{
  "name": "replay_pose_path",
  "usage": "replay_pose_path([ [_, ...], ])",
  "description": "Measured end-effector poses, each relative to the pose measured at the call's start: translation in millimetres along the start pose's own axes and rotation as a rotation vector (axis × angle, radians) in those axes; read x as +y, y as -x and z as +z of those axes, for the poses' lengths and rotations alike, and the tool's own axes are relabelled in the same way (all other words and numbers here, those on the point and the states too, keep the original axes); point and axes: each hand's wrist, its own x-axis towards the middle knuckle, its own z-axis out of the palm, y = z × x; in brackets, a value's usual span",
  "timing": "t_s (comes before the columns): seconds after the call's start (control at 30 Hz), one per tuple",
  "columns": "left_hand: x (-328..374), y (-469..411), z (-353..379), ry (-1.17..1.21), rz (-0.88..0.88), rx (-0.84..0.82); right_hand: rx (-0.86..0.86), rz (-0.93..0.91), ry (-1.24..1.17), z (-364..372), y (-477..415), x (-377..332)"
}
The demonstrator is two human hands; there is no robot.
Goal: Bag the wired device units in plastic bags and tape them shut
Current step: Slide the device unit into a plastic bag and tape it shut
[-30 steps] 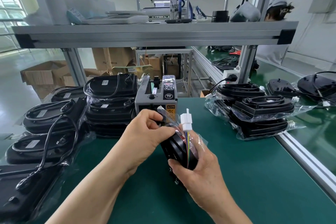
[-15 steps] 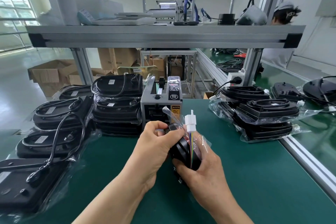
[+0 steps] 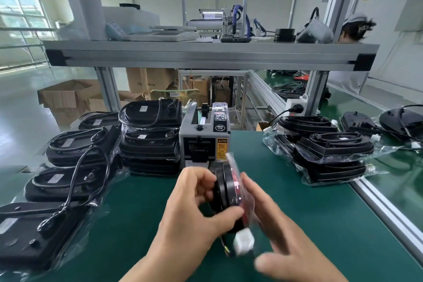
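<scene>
I hold a black wired device unit (image 3: 225,186) on edge in a clear plastic bag (image 3: 235,167), just in front of the grey tape dispenser (image 3: 204,137). My left hand (image 3: 194,210) grips the unit, fingers curled over its left face and thumb under its lower edge. My right hand (image 3: 272,231), blurred by motion, lies with straight fingers against the bag's right side. The unit's white connector (image 3: 243,239) hangs low between my hands, on thin coloured wires.
Bagged black units are stacked at the left (image 3: 68,178), beside the dispenser (image 3: 148,135) and at the right (image 3: 327,153). More units (image 3: 370,121) lie past the aluminium rail (image 3: 380,201). A shelf beam (image 3: 206,56) crosses overhead. A person's head (image 3: 357,27) shows behind it.
The bagged unit has been turned over: the white connector that stood above it now hangs below. My right hand has shifted from gripping underneath to lying flat along the bag's side.
</scene>
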Motion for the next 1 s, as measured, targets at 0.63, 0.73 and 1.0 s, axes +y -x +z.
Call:
replay_pose_path([
  [0.63, -43.2, 62.3, 45.5, -0.254, 0.315, -0.019, 0.919, 0.065, -0.143, 70.4, 21.1, 9.6],
  [0.73, -39.9, 63.7, 53.1, -0.261, 0.328, 0.054, 0.870, 0.113, -0.069, 69.3, 19.6, 12.7],
  [1.0, -36.9, -1.9, 10.8, -0.095, 0.051, -0.008, 0.886, 0.125, -0.127, 57.1, 15.0, 22.3],
])
